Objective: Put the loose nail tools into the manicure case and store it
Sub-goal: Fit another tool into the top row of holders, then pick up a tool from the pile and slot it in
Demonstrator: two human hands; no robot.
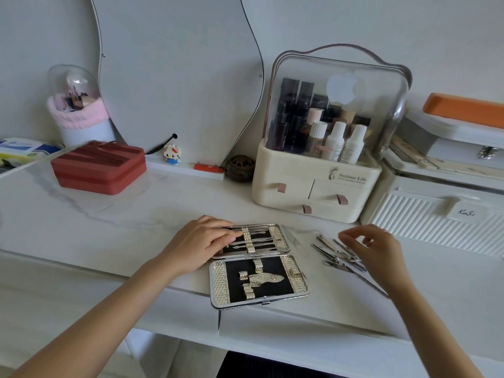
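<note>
Case (259, 264) is steadied open on the desk (109, 214) by the left hand (201, 241), fingers flat on its far half. Loose tools (339, 253) at three o'clock should be pinched singly by the right hand (373, 248), hovering with fingers apart, empty, then slid under the empty loops.

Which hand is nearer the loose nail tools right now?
Right. The right hand hovers just over the loose nail tools, fingers spread above them. The left hand rests on the far half of the open manicure case, left of the tools.

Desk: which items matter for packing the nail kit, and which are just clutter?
Job: open manicure case; loose nail tools; left hand resting on the case; right hand over the tools.
Clutter: red box; cosmetics organiser; figurine; mirror.
</note>
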